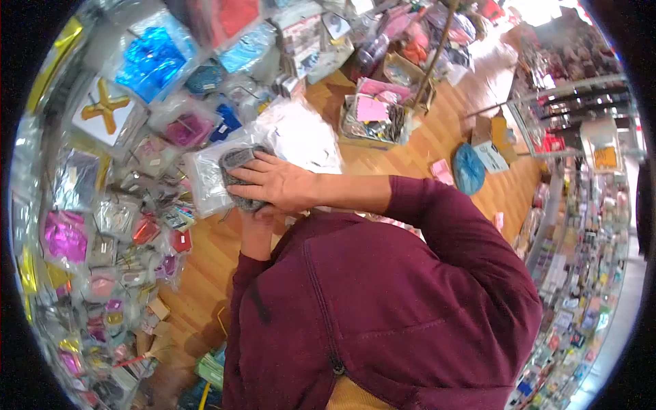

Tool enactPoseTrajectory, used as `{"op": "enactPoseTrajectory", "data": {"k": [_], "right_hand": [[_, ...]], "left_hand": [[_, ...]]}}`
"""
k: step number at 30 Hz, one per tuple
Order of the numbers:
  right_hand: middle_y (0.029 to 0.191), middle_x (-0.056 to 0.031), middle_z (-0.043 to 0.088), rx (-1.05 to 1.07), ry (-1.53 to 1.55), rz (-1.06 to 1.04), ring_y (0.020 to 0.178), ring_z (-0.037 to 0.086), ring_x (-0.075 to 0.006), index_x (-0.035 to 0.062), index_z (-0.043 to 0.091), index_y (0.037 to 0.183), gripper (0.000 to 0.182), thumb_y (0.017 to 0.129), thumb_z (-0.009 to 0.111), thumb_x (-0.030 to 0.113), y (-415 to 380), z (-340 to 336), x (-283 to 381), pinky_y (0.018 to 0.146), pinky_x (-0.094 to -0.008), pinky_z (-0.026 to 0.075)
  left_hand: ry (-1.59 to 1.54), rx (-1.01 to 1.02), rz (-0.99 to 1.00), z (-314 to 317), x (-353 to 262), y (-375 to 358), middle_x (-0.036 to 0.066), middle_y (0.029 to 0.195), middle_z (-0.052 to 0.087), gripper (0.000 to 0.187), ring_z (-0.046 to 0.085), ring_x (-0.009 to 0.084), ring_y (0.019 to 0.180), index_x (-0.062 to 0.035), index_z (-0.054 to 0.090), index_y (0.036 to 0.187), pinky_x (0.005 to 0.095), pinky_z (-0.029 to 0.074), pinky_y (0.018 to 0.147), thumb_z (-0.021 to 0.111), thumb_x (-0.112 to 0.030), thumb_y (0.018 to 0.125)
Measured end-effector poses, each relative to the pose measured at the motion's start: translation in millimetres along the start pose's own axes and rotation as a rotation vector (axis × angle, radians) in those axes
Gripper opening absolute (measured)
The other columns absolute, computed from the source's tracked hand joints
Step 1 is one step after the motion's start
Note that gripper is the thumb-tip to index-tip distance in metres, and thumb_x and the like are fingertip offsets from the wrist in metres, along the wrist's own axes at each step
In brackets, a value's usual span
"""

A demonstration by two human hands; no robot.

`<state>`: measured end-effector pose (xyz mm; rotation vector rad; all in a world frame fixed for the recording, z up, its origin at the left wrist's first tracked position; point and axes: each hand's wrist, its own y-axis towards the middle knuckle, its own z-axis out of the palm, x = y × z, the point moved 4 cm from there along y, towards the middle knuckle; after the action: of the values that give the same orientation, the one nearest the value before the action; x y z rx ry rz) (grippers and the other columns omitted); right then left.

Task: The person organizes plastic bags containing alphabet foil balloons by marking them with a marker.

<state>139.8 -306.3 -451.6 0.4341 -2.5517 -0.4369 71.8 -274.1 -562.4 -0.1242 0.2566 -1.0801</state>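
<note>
Two bare hands meet left of centre in the frame, at one dark grey, rough-textured item point(240, 190). The right hand point(285, 183) lies palm down across the item, its fingers extended, slightly apart and pointing toward the left of the frame. The left hand point(263, 216) is beneath the right, near the item's lower edge, and largely hidden; whether its fingers grip or support cannot be told. One clear plastic package point(205, 179) adjoins the item on its left, and one bright white, overexposed bundle point(301, 133) lies at its upper right. Displayed packets line the left side: one bright blue packet point(154, 61) at upper left, one packet with a single gold X-shaped piece point(105, 108) below it, and one magenta packet point(65, 237) at middle left. At upper centre, one filled box point(372, 131) on the wooden floor point(502, 195) bears one pink card point(372, 109) with a scalloped edge. Right of centre, one blue bag point(469, 171) lies between one pink piece point(442, 171) at its left and one opened carton point(490, 152) at its upper right.
</note>
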Motion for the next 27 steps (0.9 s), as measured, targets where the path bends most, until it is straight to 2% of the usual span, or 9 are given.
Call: {"op": "enactPoseTrajectory", "data": {"k": [5,8,12,14,15,17,22,24,27], "right_hand": [[0.128,-0.0145,0.034,-0.001,-0.172,0.156,0.118,0.032,-0.0308,0.0129,0.051,0.111,0.043,0.077,0.050,0.039,12.0,10.9,-28.0,0.098,-0.0445,0.022],[0.113,-0.0151,0.049,0.113,-0.154,0.305,0.112,0.040,-0.0290,0.0117,0.055,0.107,0.040,0.077,0.047,0.038,29.2,11.2,-63.0,0.094,-0.0448,0.028],[0.096,-0.0147,0.059,0.501,0.065,0.697,0.094,0.055,-0.0271,0.0086,0.060,0.099,0.040,0.076,0.045,0.037,30.0,14.9,-88.9,0.081,-0.0425,0.042],[0.092,-0.0156,0.060,0.512,0.037,0.665,0.089,0.057,-0.0285,0.0062,0.061,0.095,0.038,0.076,0.047,0.036,35.8,15.7,-81.1,0.076,-0.0407,0.044],[0.088,-0.0164,0.061,0.533,0.019,0.622,0.084,0.058,-0.0299,0.0038,0.062,0.091,0.037,0.076,0.048,0.034,39.0,20.0,-72.8,0.071,-0.0388,0.046],[0.089,-0.0162,0.061,0.627,-0.031,0.484,0.085,0.058,-0.0302,0.0013,0.063,0.086,0.035,0.074,0.050,0.033,49.1,34.1,-54.8,0.072,-0.0388,0.046],[0.086,-0.0152,0.061,0.860,0.018,0.129,0.080,0.058,-0.0294,-0.0010,0.061,0.088,0.034,0.073,0.055,0.029,56.4,76.1,-22.9,0.068,-0.0389,0.046],[0.083,-0.0158,0.061,0.576,0.607,0.001,0.075,0.058,-0.0286,-0.0005,0.061,0.087,0.032,0.073,0.056,0.028,66.7,74.2,-4.5,0.065,-0.0389,0.045],[0.079,-0.0172,0.060,0.193,0.558,0.294,0.070,0.057,-0.0275,0.0006,0.060,0.084,0.028,0.074,0.056,0.027,85.9,31.8,-18.4,0.063,-0.0384,0.044]], "left_hand": [[0.034,-0.038,-0.069,-12.1,3.6,8.9,0.006,0.121,0.041,0.040,0.039,0.0221,0.111,-0.0097,0.037,0.121,0.0414,0.032,0.094,0.037,-0.032,0.088],[0.057,-0.051,-0.089,-16.4,4.7,12.2,0.006,0.121,0.041,0.040,0.039,0.0221,0.111,-0.0096,0.037,0.120,0.0413,0.032,0.094,0.037,-0.032,0.088],[1.012,0.003,0.036,-30.0,10.1,12.2,0.006,0.119,0.043,0.038,0.041,0.0222,0.109,-0.0087,0.039,0.119,0.0385,0.032,0.094,0.038,-0.030,0.087],[1.481,0.044,0.118,-40.8,17.3,16.8,0.006,0.119,0.044,0.037,0.042,0.0222,0.107,-0.0083,0.039,0.118,0.0371,0.032,0.093,0.038,-0.028,0.086],[1.479,0.053,0.109,-55.3,21.7,20.7,0.006,0.119,0.044,0.037,0.042,0.0222,0.107,-0.0083,0.039,0.118,0.0371,0.032,0.093,0.038,-0.028,0.086],[0.074,-0.134,-0.195,-94.1,33.3,24.0,0.006,0.120,0.044,0.038,0.042,0.0210,0.109,-0.0073,0.038,0.119,0.0347,0.032,0.093,0.038,-0.028,0.086],[0.091,-0.037,-0.170,-84.4,20.6,38.9,0.007,0.119,0.045,0.039,0.042,0.0221,0.108,-0.0079,0.039,0.118,0.0365,0.033,0.093,0.038,-0.029,0.086],[0.090,0.008,-0.156,-78.3,18.0,43.1,0.007,0.118,0.045,0.039,0.042,0.0226,0.108,-0.0082,0.040,0.118,0.0374,0.034,0.092,0.037,-0.030,0.086],[0.086,0.060,-0.120,-70.7,9.3,40.1,0.008,0.118,0.045,0.039,0.043,0.0234,0.108,-0.0086,0.040,0.118,0.0388,0.034,0.092,0.037,-0.031,0.086]]}}
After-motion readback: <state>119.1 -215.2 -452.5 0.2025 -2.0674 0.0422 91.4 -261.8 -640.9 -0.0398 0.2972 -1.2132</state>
